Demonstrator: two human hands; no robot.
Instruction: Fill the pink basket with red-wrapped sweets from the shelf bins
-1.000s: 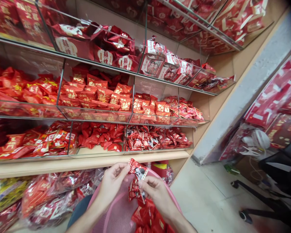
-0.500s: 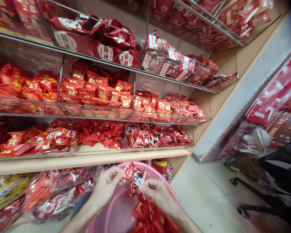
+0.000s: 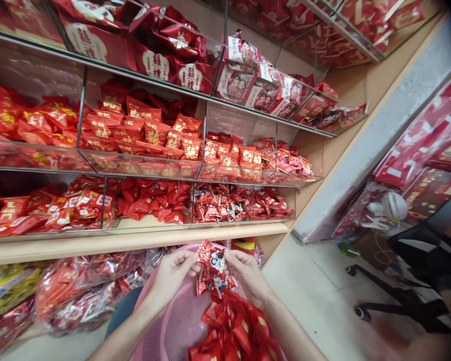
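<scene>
Both my hands pinch a small red candy packet point(image 3: 211, 257) with a black-and-white picture of two figures, above a pink basket. My left hand point(image 3: 177, 275) grips its left end and my right hand point(image 3: 248, 275) its right end, thumbs and fingers closed. Just beneath it hangs a similar printed packet point(image 3: 209, 282); whether it is joined to the upper one I cannot tell. Below my right hand a bunch of plain red packets point(image 3: 233, 326) lies or hangs over the pink mesh basket point(image 3: 180, 321). What supports the bunch is hidden.
Glass-divided shelves point(image 3: 135, 235) hold many red wrapped packets in front of me. Plastic bags of sweets point(image 3: 67, 296) lie beneath at left. On the right are a wall corner, a white fan point(image 3: 393, 205) and an office chair's wheeled base point(image 3: 391, 296).
My right hand has risen and moved slightly right along the packet. The red bunch shows more fully, higher in view. The second printed packet is now clearer. The view has shifted a little.
</scene>
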